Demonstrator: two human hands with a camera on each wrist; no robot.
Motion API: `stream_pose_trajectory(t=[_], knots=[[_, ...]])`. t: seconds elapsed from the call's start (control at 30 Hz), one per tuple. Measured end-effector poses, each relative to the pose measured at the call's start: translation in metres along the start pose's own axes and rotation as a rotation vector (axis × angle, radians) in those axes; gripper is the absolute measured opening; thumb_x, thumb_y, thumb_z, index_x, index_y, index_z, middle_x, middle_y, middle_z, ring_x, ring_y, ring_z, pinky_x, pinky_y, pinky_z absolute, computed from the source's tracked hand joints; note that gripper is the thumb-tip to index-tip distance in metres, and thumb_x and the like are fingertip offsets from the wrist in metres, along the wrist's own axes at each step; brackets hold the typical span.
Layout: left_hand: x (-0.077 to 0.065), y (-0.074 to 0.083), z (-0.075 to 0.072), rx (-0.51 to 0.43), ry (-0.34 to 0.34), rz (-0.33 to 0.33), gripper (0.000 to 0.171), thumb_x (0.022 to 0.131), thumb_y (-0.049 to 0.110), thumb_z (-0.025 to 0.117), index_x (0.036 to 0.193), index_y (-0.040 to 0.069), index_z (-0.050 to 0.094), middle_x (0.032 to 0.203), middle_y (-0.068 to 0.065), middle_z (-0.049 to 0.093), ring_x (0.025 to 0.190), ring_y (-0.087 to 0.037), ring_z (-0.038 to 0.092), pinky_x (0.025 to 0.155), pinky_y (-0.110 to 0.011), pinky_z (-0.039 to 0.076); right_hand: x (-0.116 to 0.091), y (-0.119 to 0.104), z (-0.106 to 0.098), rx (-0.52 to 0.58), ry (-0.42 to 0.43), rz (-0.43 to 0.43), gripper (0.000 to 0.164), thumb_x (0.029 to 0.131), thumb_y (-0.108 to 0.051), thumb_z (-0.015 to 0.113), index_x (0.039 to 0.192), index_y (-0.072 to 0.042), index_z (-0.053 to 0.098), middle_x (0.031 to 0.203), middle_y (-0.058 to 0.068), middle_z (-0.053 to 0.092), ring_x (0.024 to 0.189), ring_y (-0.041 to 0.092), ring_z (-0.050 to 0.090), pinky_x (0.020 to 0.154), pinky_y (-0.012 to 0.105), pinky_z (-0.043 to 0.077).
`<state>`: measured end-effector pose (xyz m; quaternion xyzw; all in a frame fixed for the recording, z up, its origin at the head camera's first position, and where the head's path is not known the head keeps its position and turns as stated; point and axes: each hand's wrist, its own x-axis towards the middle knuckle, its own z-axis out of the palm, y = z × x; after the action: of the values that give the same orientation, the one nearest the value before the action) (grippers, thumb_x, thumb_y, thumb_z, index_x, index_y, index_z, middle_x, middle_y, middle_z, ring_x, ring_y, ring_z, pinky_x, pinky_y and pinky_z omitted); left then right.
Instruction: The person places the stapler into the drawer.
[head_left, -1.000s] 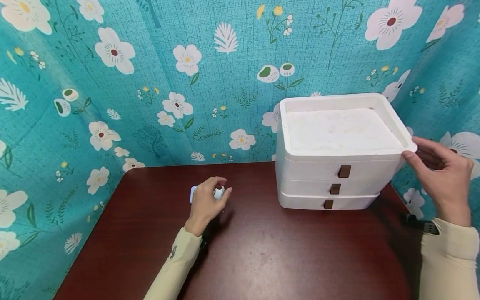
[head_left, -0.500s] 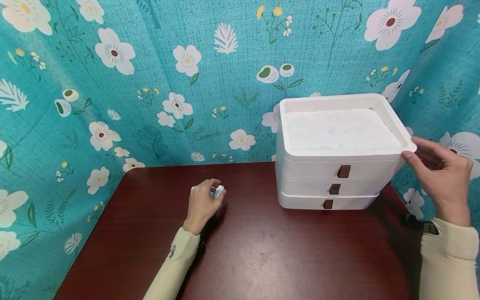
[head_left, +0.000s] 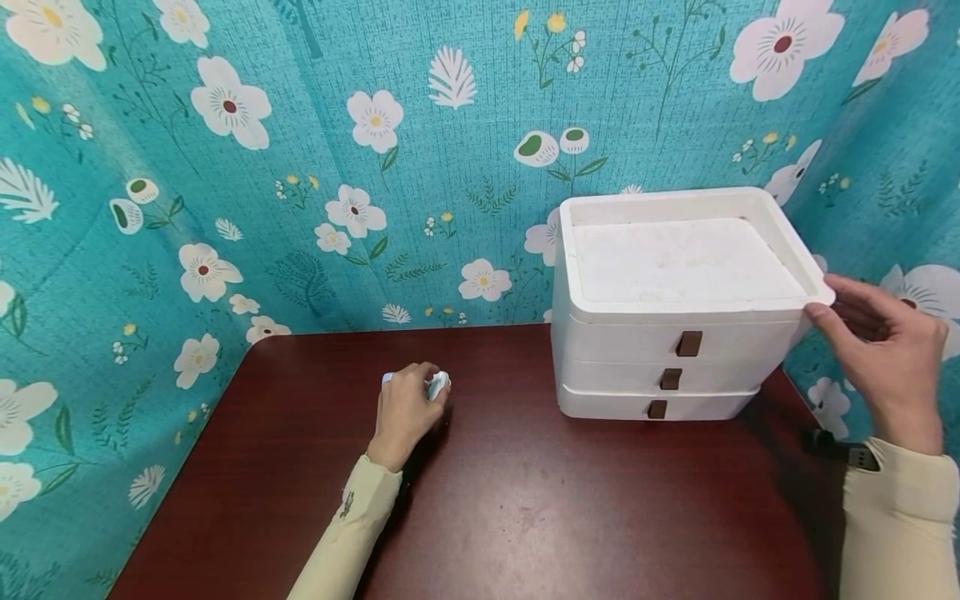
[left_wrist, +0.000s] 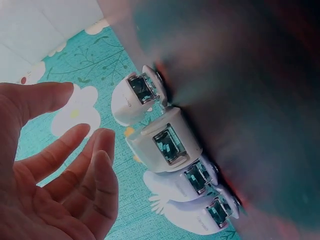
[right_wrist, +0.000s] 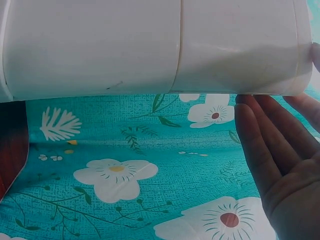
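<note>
In the left wrist view, several small rounded plastic devices with dark metallic windows stand in a row; the upper ones are white, the white one nearest the middle is the second device (left_wrist: 162, 142), and two lower ones are lavender, such as the lowest device (left_wrist: 200, 217). Beside them is my left hand (head_left: 405, 412), fingers loosely bent, thumb apart, holding nothing; from the head it hides most of the row. My right hand (head_left: 892, 354) rests its thumb and fairly straight fingers at the right front corner of a white drawer unit (head_left: 682, 337).
The drawer unit has three drawers with brown pull tabs (head_left: 688, 343) and a rimmed tray on top. It stands at the right of a dark red-brown table (head_left: 510, 508). A teal flowered curtain (head_left: 450, 183) hangs behind and at both sides.
My left hand has lowered and shifted slightly left over the row of devices, its fingers drawing in a little. The right hand and drawer unit have stayed in place.
</note>
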<state>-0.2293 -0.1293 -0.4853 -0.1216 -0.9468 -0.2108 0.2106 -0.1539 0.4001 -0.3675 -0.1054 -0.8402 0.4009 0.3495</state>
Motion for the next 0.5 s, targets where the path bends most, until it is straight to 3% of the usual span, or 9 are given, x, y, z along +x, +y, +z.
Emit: stream_pose_trajectory(t=[0.3,0.5], knots=[[0.0005,0.0012,0.0032,0.049,-0.032,-0.006,0.028,0.077,0.03,0.076,0.099,0.011,0.073,0.087,-0.005,0.072,0.072,-0.02,0.066,0.061,-0.037,0.055,0.0011,0.0024,0.0001,0.013,0.002,-0.02,0.04,0.085,-0.015,0.073,0.124,-0.024,0.067,0.123,-0.012,0.068,0.084,-0.024,0.056,0.071,-0.003,0.04],[-0.0008,0.0025,0.0004,0.007,-0.021,-0.003,0.028,0.079,0.029,0.075,0.099,0.01,0.072,0.087,-0.006,0.072,0.07,-0.018,0.066,0.061,-0.036,0.056,-0.0022,0.0019,0.0006,0.0,0.001,0.003,0.041,0.086,-0.018,0.073,0.125,-0.026,0.066,0.126,-0.013,0.066,0.088,-0.023,0.057,0.073,-0.002,0.041]])
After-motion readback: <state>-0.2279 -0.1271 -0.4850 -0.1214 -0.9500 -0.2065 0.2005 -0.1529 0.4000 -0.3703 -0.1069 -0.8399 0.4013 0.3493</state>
